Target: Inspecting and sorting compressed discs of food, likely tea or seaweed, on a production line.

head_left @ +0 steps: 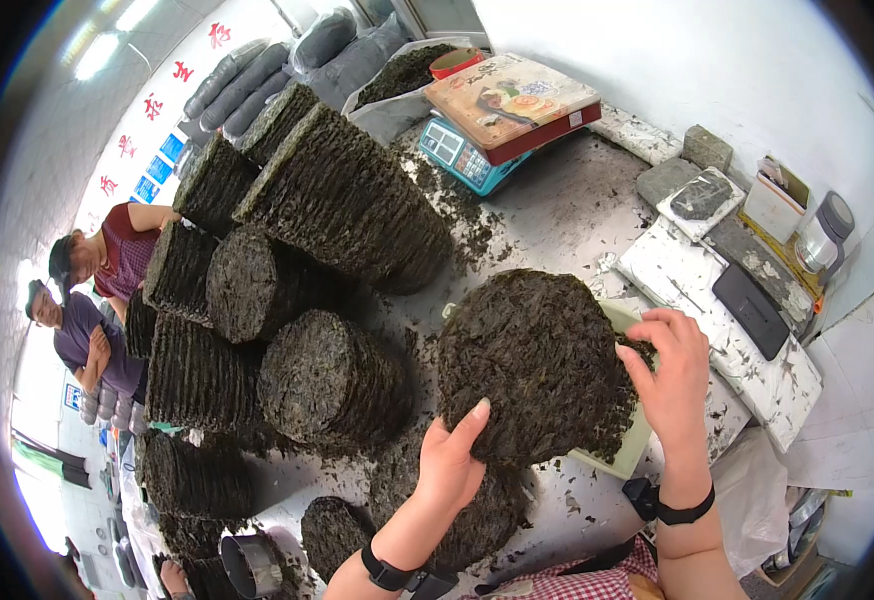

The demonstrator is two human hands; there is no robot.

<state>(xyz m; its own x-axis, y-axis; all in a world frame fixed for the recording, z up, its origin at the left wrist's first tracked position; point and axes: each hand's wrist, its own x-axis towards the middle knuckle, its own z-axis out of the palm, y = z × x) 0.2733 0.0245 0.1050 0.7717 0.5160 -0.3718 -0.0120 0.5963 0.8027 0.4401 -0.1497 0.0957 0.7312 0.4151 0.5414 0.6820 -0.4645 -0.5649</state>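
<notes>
Reference: clock centred on the dark seaweed disc [532, 370], 12 o'clock toward the top of the view. I present the disc broad face up over the worktop [597, 180]. It overlaps a pale green tray [621, 462], visible from 2 to 5 o'clock; contact cannot be confirmed.

The fingers of my left hand [447, 465] are closed on the rim at 7–8 o'clock: thumb flat on top, the others hidden, presumably beneath to carry the weight. The fingers of my right hand [675, 378] are curved at 3 o'clock, thumb and index tips nearly together at the rim; I cannot tell whether they pinch it. The opposite placement probably steadies the disc.

A lower pile of discs [457, 510] lies at 7 o'clock. Tall stacks [352, 205] lean at 10 o'clock, apparently clustered to leave working room. A blue scale [469, 157] stands between 11 and 12 o'clock.
</notes>
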